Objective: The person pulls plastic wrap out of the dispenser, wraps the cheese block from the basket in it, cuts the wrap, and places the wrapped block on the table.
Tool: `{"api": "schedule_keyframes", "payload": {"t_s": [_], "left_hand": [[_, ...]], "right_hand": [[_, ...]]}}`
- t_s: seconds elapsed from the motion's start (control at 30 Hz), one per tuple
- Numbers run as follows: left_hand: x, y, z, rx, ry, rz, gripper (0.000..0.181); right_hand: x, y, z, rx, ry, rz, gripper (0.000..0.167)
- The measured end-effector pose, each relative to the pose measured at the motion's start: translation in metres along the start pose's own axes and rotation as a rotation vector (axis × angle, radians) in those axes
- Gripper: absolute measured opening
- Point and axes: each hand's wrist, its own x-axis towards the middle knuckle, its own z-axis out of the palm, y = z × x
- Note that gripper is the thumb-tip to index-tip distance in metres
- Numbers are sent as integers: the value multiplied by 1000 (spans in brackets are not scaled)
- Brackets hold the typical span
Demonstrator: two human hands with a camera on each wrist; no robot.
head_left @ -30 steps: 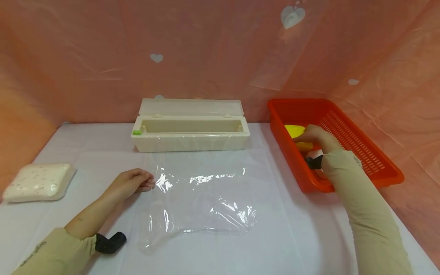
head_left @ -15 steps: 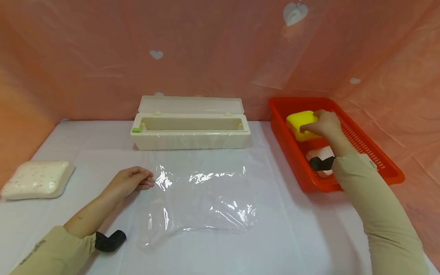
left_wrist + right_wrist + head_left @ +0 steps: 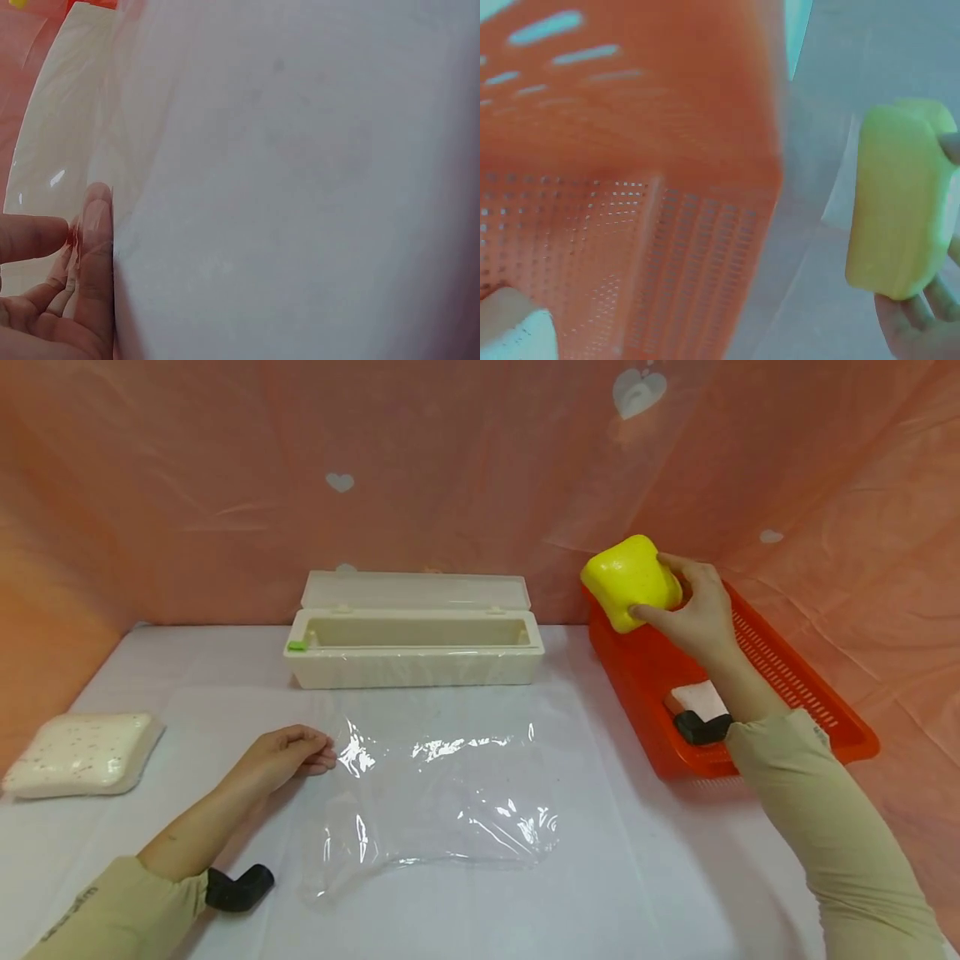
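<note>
In the head view a yellow block-like piece (image 3: 628,580) is held up over the basket's back left corner by the right hand (image 3: 701,610), thumb on one side and fingers on the other. The right wrist view shows the yellow piece (image 3: 896,202) in that grip, beside the basket. My left hand (image 3: 281,762) pinches the left edge of a clear plastic sheet (image 3: 450,802) lying on the white table. In the left wrist view the left hand (image 3: 82,285) has the film between thumb and fingers.
An open cream box (image 3: 416,670) stands at the back, the sheet's far end over its front. The red basket (image 3: 637,710) at right holds a pale block (image 3: 699,700). A speckled white wrapped block (image 3: 86,753) lies at far left.
The right hand has gripped the yellow piece and lifted it from inside the basket, up and to the left. My left hand stays at the sheet's edge.
</note>
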Motion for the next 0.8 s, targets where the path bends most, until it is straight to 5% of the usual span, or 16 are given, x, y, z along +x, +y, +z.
{"api": "schedule_keyframes", "payload": {"t_s": [0.3,0.8], "left_hand": [[0,-1,-1,19,16,3,36],[2,1,0,63,32,-13,35]], "right_hand": [[-6,-25,6,29,-146,-127,69],[-27,-50,67,113,-349,-340,70]]}}
